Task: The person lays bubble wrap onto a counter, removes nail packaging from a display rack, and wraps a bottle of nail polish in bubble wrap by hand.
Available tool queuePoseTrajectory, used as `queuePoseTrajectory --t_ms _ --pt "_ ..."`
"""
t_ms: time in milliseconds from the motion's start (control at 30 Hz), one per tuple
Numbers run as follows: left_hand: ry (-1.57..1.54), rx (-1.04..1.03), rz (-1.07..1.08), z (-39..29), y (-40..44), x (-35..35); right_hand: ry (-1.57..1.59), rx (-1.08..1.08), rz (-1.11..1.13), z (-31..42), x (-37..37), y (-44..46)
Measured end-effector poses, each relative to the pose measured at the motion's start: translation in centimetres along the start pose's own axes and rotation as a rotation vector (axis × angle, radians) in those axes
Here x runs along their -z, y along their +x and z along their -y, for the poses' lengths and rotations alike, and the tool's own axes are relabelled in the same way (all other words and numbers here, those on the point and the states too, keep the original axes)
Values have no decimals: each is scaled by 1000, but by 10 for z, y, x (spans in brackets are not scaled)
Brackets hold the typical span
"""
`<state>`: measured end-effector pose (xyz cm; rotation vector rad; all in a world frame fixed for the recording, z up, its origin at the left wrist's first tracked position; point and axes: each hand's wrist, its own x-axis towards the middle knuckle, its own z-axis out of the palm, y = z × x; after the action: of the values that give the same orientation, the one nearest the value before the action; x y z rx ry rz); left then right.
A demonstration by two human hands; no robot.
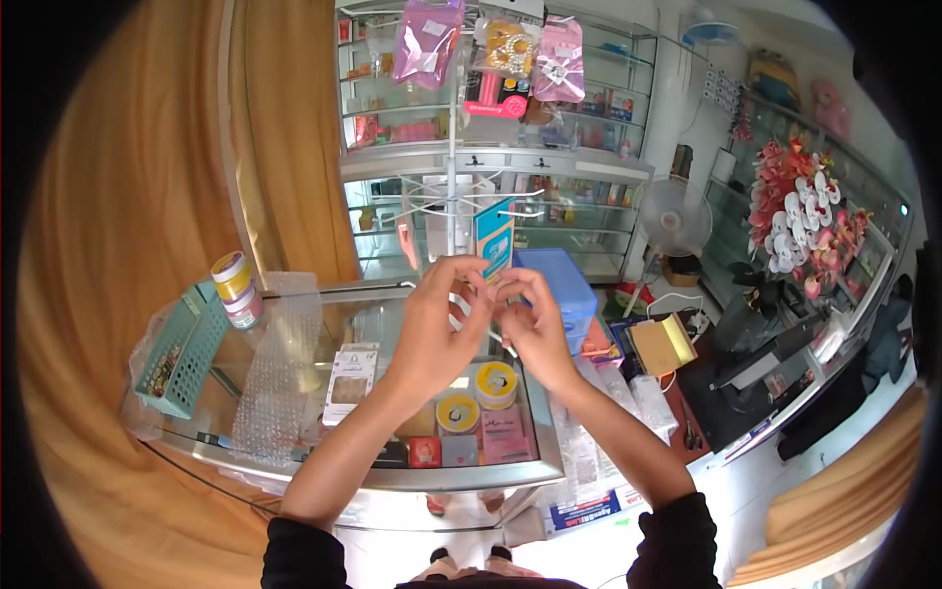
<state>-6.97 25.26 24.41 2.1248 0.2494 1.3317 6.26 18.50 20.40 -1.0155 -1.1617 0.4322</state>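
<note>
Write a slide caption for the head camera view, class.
Left hand and right hand close together over a glass counter, before a display rack hung with packets.

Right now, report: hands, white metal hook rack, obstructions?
Left hand, right hand: raised close together, grip unclear. White metal hook rack: beyond hands. Turquoise rectangular card: nearby, possibly obstructing.

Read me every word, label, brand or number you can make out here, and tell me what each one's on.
"strawberry": pink card hanging near the top.
"AgenBRILink": blue label low down, below the counter.
Too small or blurred to read: the print on the blue card, white box, pink box and yellow lids.
No number reads clearly.
</note>
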Motion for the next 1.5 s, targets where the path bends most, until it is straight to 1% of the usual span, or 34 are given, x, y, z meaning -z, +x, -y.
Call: queuePoseTrajectory --t_ms 67,133,200,267,400,467,500,600,667,733,767,933,1033,1133,1200,1267,1333,1400,1433,1500 --pt "-23 6 21 -4 1 -13 8 24 28 -4 17 14" --pt "4 -2 15 -4 1 -25 67 53 -8 -1 26 23" --pt "-20 -7 -9 -4 1 -36 48 31 3 1 29 31" --pt "-28 -11 -17 -5 3 -41 79 113 29 2 30 34" --pt "-56 -25 -39 -4 12 -45 56 174 76 0 26 35" --pt "-4 -51 -50 -9 16 -40 146 129 119 1 23 34" --pt "42 -84 -57 -11 19 -36 150 132 122 2 21 33" --pt "91 -89 -86 -4 24 -26 113 143 180 3 11 32" --pt "78 -47 -100 -2 26 -18 114 212 214 1 1 33" --pt "71 -88 -118 6 29 -11 107 199 210 1 -5 35" --pt "40 -130 -219 10 31 -12 64 197 240 1 -6 37" --pt "109 -38 -207 17 28 12 -28 205 295 -1 -9 31" --pt "92 4 -258 25 28 20 -69 204 301 -5 -5 24" --pt "53 6 -287 36 29 26 -88 187 263 -16 2 21" --pt "58 25 -281 40 29 30 -26 123 214 -22 7 19" --pt "35 -17 -353 44 31 32 -6 81 168 -24 12 17" --pt "35 -8 -360 45 32 34 15 41 121 -26 17 17" --pt "35 2 -366 48 33 36 61 48 -57 -30 22 18" --pt "37 -2 -370 50 33 37 -3 69 -94 -33 28 20" --pt "37 -2 -371 52 33 38 -8 77 -131 -36 32 24"
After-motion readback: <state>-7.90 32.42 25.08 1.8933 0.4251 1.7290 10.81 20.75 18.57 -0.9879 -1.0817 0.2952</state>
